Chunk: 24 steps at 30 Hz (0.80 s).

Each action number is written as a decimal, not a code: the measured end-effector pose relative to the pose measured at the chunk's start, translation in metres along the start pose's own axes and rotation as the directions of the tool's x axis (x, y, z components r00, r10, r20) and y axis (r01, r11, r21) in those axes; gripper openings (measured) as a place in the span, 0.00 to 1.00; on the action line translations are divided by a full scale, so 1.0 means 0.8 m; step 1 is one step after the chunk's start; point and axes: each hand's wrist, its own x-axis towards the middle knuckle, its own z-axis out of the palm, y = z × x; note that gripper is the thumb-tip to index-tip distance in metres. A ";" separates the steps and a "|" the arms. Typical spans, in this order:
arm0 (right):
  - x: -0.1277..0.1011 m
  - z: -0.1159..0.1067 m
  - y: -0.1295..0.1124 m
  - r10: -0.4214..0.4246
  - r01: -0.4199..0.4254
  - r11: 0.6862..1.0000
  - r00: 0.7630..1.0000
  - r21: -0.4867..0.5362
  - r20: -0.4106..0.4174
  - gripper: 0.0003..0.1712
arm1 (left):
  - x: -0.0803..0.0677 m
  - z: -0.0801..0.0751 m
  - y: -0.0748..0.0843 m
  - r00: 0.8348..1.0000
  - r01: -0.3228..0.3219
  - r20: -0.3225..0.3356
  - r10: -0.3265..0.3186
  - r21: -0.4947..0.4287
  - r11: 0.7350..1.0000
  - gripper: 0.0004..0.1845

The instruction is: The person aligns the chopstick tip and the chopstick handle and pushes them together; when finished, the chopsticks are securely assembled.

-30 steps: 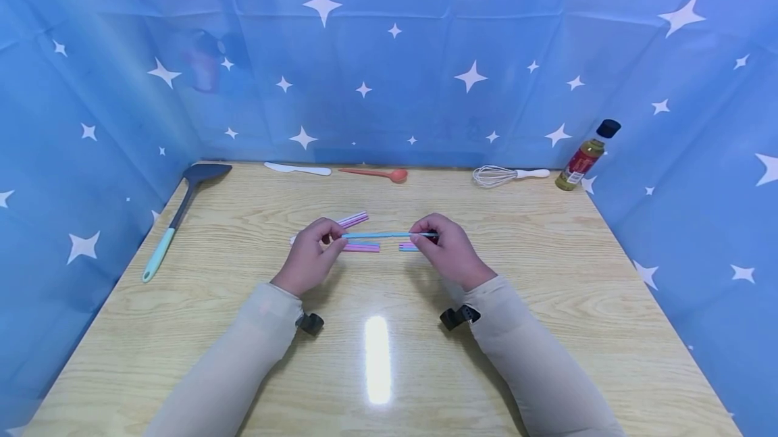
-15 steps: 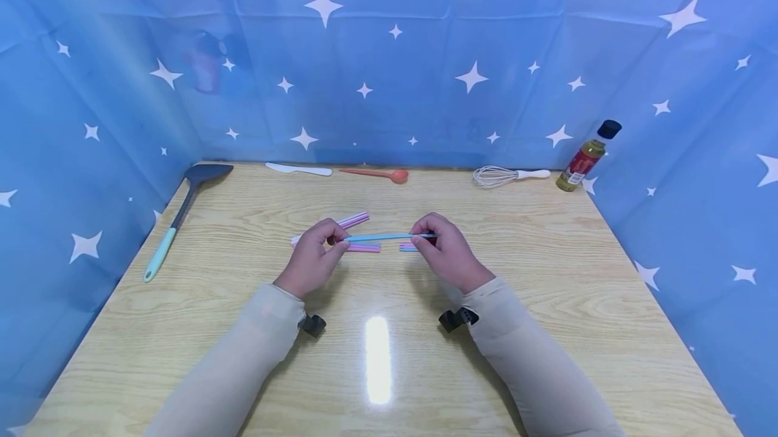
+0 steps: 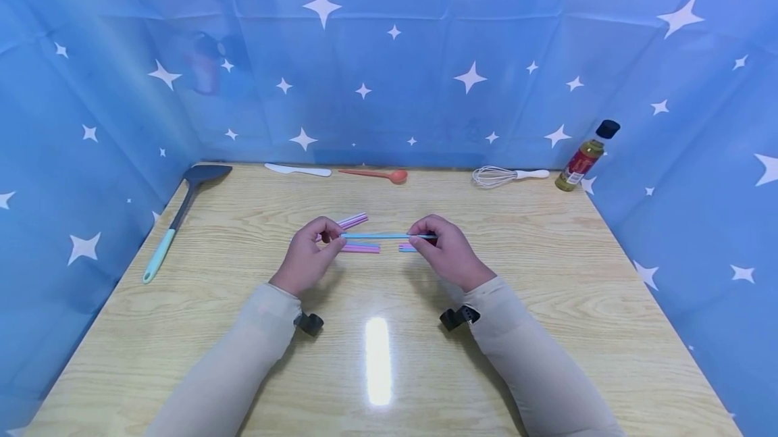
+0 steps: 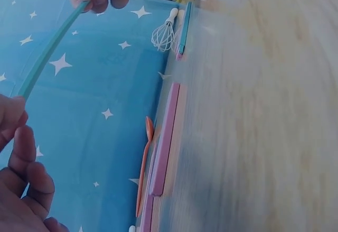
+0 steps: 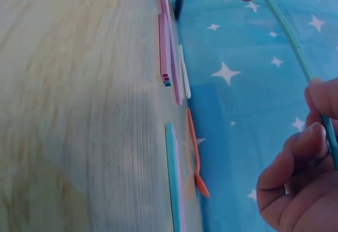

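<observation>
"Blue cloth, printed with white stars, hangs round three sides. What does it enclose?"

"Wood-grained worktop, with a streak of glare on it. Two pale sleeves lean in over it, one of the black devices at each wrist."

"And the tools?"

"Biggest is the spatula, dark head and mint handle, along one side. Measure everything from that. Far to its right stands a bottle with a black cap and red label."

"The hands?"

"Left hand well right of the spatula's handle, right hand farther right again."

"Smaller?"

"White-handled whisk, far right of the spatula's head. White knife, nearer to that head, then an orange-red spoon just beyond it. Pastel sticks lie in three groups right of the spatula's handle, partly hidden by the hands. One turquoise stick is off the worktop, also right of that handle, spanning both hands."

"Are the fingers apart?"

"No, clamped on it. Left thumb and fingers pinch one end; the right ones pinch it short of the other, a bit poking past the thumb."
</observation>
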 end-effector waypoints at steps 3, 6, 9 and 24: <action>0.002 -0.001 0.001 0.025 -0.025 1.000 1.000 -0.001 -0.011 0.06 | 0.004 -0.009 -0.004 1.000 0.012 -0.008 -0.012 -0.010 1.000 0.03; 0.004 -0.002 0.002 0.044 -0.044 0.999 0.998 -0.002 -0.037 0.10 | 0.009 -0.023 -0.013 0.998 0.029 -0.049 -0.029 -0.015 0.999 0.04; 0.005 -0.003 0.005 0.059 -0.059 0.998 0.997 0.012 -0.059 0.14 | 0.013 -0.041 -0.026 0.993 0.072 -0.092 -0.071 0.012 0.997 0.06; 0.008 -0.006 0.016 0.068 -0.065 0.997 0.996 0.050 -0.061 0.16 | 0.017 -0.075 -0.053 0.968 0.240 -0.012 -0.252 0.348 0.906 0.03</action>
